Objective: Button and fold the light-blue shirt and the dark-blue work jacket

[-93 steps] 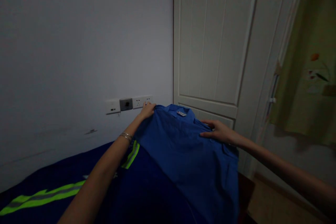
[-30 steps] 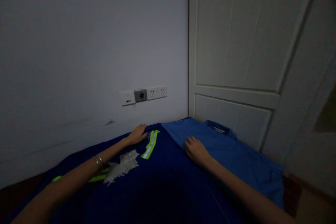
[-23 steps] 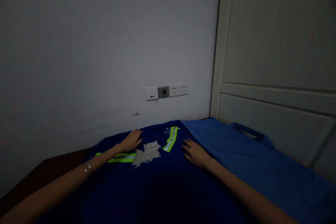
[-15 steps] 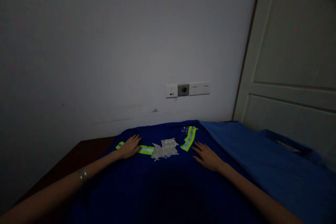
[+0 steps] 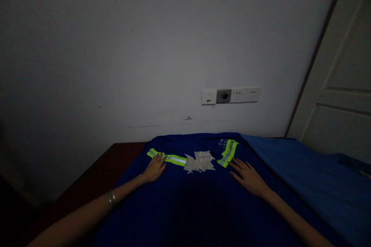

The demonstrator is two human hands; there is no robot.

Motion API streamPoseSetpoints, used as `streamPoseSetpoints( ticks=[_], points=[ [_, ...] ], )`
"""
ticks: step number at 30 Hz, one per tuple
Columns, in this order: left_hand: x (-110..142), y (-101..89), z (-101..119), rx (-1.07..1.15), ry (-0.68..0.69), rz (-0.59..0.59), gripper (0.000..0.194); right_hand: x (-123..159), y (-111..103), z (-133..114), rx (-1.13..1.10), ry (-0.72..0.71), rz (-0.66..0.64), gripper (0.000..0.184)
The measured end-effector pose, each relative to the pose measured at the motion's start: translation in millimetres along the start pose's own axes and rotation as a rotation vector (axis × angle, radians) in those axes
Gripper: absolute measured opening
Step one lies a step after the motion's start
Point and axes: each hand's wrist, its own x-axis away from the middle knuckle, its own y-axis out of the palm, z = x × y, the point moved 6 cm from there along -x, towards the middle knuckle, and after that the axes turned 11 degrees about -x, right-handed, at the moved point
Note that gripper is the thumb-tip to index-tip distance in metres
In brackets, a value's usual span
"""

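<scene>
A dark blue shirt (image 5: 179, 197) is spread over the table, with a grey printed patch (image 5: 199, 161) in its middle. One yellow-green reflective strip (image 5: 176, 160) runs left of the print, and another strip (image 5: 228, 154) slants to its right. My left hand (image 5: 155, 168) lies flat on the cloth, fingertips at the left strip. Flat too, with fingers spread, my right hand (image 5: 249, 177) rests just beside the lower end of the right strip. Neither hand grips anything. The near part of the shirt is lost in dark shadow.
A lighter blue cloth (image 5: 304, 177) lies to the right of the shirt. The dark red-brown table top (image 5: 95, 177) shows on the left. Behind stands a pale wall (image 5: 145, 54) with a row of sockets (image 5: 243, 95); a panelled door (image 5: 344, 85) is at the right.
The whole view has shifted, so wall, sockets and shirt sit further right. My left hand has slid nearer me, baring more of the left strip. My right hand stays by its strip.
</scene>
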Motion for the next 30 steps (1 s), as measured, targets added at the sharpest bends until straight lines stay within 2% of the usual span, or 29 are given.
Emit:
streamPoseSetpoints(
  ticks=[8, 13, 19, 24, 27, 30],
  points=[
    [0.4, -3.9, 3.4, -0.024, -0.014, -0.014, 0.051, 0.5, -3.5, -3.3, 0.004, 0.002, -0.009, 0.058],
    [0.2, -4.7, 2.8, -0.015, -0.004, 0.027, 0.049, 0.5, -4.2, -3.5, -0.003, 0.011, -0.020, 0.057],
    [0.2, -7.2, 4.0, -0.010, -0.011, 0.024, 0.048, 0.9, -4.6, -3.9, 0.010, 0.008, -0.021, 0.057],
    [-0.8, -3.4, 3.0, -0.023, -0.001, 0.028, 0.048, 1.0, -6.2, -5.1, 0.023, 0.026, -0.038, 0.056],
    [-4.5, -5.6, 2.4, -0.030, 0.010, -0.005, 0.048, 1.2, -12.0, -14.4, 0.045, 0.078, -0.057, 0.054],
    [-12.0, -22.4, 6.6, -0.021, -0.006, -0.046, 0.042, 5.2, -24.6, -46.7, 0.071, 0.094, -0.044, 0.046]
  ],
)
